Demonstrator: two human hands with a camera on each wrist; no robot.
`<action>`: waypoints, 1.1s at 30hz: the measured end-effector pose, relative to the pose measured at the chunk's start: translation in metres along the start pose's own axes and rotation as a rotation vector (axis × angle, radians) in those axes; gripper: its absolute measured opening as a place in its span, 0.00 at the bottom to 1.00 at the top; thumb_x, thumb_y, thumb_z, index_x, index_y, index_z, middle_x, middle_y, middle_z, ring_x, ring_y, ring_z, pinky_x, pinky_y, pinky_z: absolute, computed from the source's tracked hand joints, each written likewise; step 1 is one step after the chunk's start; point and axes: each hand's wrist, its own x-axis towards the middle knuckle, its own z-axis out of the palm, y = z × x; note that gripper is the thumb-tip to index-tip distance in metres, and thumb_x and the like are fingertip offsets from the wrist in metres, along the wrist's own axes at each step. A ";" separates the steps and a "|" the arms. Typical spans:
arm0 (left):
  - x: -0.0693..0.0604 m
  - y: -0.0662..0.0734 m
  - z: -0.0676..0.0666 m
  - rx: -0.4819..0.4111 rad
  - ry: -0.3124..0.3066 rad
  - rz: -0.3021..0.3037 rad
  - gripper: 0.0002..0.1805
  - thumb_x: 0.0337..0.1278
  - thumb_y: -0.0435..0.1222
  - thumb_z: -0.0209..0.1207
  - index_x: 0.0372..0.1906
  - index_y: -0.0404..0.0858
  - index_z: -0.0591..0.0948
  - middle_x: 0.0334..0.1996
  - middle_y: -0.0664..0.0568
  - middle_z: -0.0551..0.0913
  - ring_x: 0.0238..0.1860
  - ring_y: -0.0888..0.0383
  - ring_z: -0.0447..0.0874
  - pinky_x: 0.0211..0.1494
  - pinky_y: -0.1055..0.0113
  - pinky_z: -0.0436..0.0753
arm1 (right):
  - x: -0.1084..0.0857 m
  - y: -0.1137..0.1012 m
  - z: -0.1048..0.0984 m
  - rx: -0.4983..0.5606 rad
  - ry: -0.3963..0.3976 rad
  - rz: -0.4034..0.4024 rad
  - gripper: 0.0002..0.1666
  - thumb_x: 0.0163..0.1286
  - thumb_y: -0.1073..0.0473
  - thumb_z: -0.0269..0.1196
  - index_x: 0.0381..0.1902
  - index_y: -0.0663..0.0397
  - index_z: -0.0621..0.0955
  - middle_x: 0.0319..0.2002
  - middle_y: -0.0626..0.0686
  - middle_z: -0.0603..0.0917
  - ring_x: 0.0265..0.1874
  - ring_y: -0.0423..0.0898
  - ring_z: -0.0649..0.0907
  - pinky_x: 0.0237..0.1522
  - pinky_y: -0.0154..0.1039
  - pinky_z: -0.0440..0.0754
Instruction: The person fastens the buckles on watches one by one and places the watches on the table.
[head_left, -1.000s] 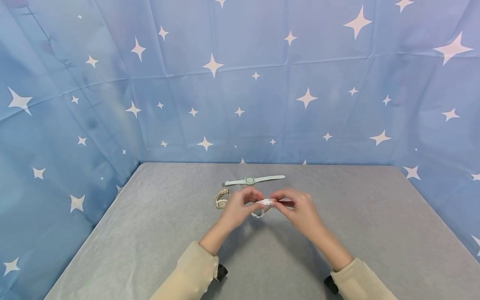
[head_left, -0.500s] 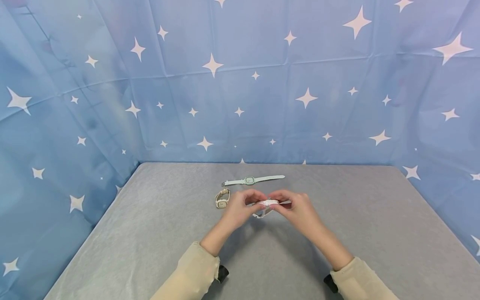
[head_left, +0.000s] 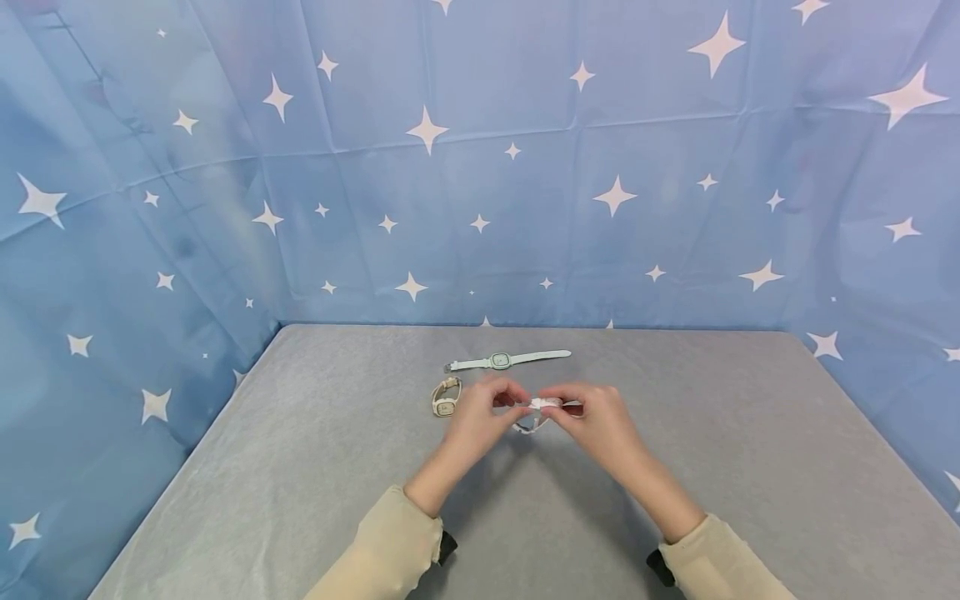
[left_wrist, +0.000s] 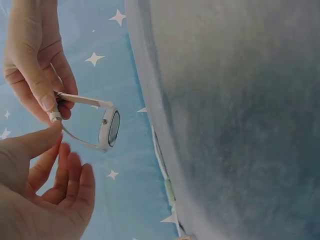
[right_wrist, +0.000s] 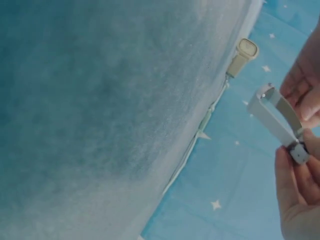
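Note:
A white wristwatch hangs between my hands, its strap bent into a loop and its dial turned away from the buckle. My left hand pinches the strap near the buckle with thumb and forefinger; in the left wrist view its other fingers are loosely bent. From the opposite side my right hand pinches the strap at the buckle between thumb and fingers. The fingertips partly cover the buckle, so how far the strap end is through it cannot be told.
Just left of my left hand, a beige watch with a looped strap lies on the grey cloth-covered table. Farther back a mint-green watch is stretched out flat. A blue starry curtain stands behind the table.
The pinched part of the white wristwatch has shifted slightly to the right, along with my left hand. My right hand stays nearly in place, and both keep their hold.

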 end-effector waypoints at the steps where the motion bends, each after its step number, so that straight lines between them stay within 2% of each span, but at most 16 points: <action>1: 0.000 0.002 0.000 0.035 0.005 0.004 0.04 0.56 0.33 0.69 0.37 0.40 0.87 0.36 0.50 0.86 0.41 0.54 0.87 0.47 0.65 0.86 | 0.000 0.000 0.000 -0.005 0.008 -0.008 0.11 0.57 0.67 0.74 0.39 0.58 0.89 0.35 0.53 0.91 0.33 0.47 0.90 0.37 0.36 0.88; 4: -0.001 0.007 -0.001 0.107 0.004 0.002 0.03 0.57 0.34 0.69 0.36 0.41 0.88 0.34 0.52 0.88 0.38 0.56 0.87 0.43 0.70 0.85 | -0.001 0.000 0.000 -0.017 0.023 -0.037 0.11 0.56 0.68 0.74 0.39 0.58 0.89 0.35 0.53 0.91 0.33 0.47 0.90 0.36 0.35 0.88; 7: 0.000 0.011 -0.001 0.105 -0.008 -0.033 0.03 0.58 0.36 0.68 0.37 0.42 0.89 0.34 0.53 0.90 0.35 0.57 0.88 0.38 0.72 0.83 | -0.001 0.001 0.000 -0.027 0.030 -0.061 0.11 0.56 0.68 0.74 0.39 0.58 0.89 0.35 0.54 0.91 0.33 0.47 0.90 0.36 0.35 0.88; 9: 0.001 0.011 -0.001 0.064 -0.021 -0.068 0.04 0.58 0.37 0.69 0.37 0.42 0.90 0.33 0.53 0.90 0.34 0.59 0.88 0.35 0.74 0.82 | 0.000 0.001 0.000 -0.034 0.029 -0.067 0.11 0.56 0.68 0.74 0.39 0.58 0.89 0.35 0.54 0.91 0.33 0.47 0.90 0.36 0.35 0.88; 15: 0.006 0.003 -0.002 -0.156 -0.086 -0.182 0.06 0.60 0.36 0.67 0.36 0.36 0.89 0.31 0.46 0.89 0.28 0.64 0.80 0.31 0.74 0.78 | 0.000 -0.002 -0.001 -0.061 0.002 -0.064 0.12 0.55 0.67 0.74 0.40 0.59 0.89 0.37 0.54 0.91 0.34 0.46 0.90 0.37 0.35 0.88; 18: 0.007 0.000 -0.003 -0.256 -0.130 -0.240 0.08 0.61 0.34 0.65 0.36 0.32 0.88 0.32 0.42 0.88 0.27 0.61 0.79 0.33 0.69 0.81 | 0.000 -0.003 -0.001 -0.077 -0.021 -0.067 0.13 0.56 0.67 0.74 0.41 0.58 0.89 0.38 0.54 0.90 0.34 0.46 0.90 0.37 0.35 0.88; 21: 0.008 -0.002 -0.004 -0.331 -0.172 -0.312 0.10 0.62 0.35 0.64 0.39 0.30 0.87 0.32 0.44 0.87 0.30 0.59 0.81 0.39 0.61 0.86 | 0.000 -0.004 -0.001 -0.076 -0.044 -0.073 0.14 0.56 0.67 0.74 0.42 0.58 0.88 0.39 0.53 0.90 0.35 0.46 0.90 0.38 0.36 0.88; 25: 0.008 -0.004 -0.005 -0.395 -0.206 -0.364 0.12 0.63 0.36 0.63 0.41 0.28 0.85 0.32 0.47 0.85 0.32 0.61 0.81 0.45 0.55 0.86 | 0.000 -0.005 0.000 -0.084 -0.059 -0.099 0.15 0.55 0.66 0.75 0.42 0.57 0.88 0.39 0.51 0.90 0.35 0.44 0.89 0.39 0.37 0.88; 27: 0.008 -0.004 -0.005 -0.411 -0.221 -0.370 0.13 0.64 0.36 0.62 0.42 0.27 0.85 0.33 0.47 0.85 0.33 0.62 0.80 0.47 0.54 0.86 | 0.000 -0.005 0.000 -0.101 -0.057 -0.118 0.15 0.54 0.65 0.76 0.42 0.56 0.89 0.38 0.50 0.90 0.35 0.43 0.89 0.39 0.37 0.88; 30: 0.008 -0.003 -0.006 -0.425 -0.245 -0.381 0.13 0.65 0.36 0.61 0.43 0.28 0.84 0.34 0.49 0.83 0.34 0.63 0.80 0.50 0.54 0.86 | 0.000 -0.006 0.000 -0.131 -0.049 -0.136 0.14 0.54 0.64 0.76 0.41 0.54 0.89 0.36 0.48 0.89 0.33 0.42 0.88 0.37 0.38 0.88; 33: 0.008 -0.002 -0.007 -0.429 -0.264 -0.377 0.12 0.65 0.34 0.60 0.42 0.27 0.82 0.34 0.48 0.83 0.35 0.61 0.80 0.47 0.59 0.86 | 0.001 -0.007 0.001 -0.146 -0.039 -0.144 0.12 0.55 0.64 0.76 0.39 0.53 0.89 0.35 0.47 0.89 0.32 0.40 0.87 0.37 0.37 0.87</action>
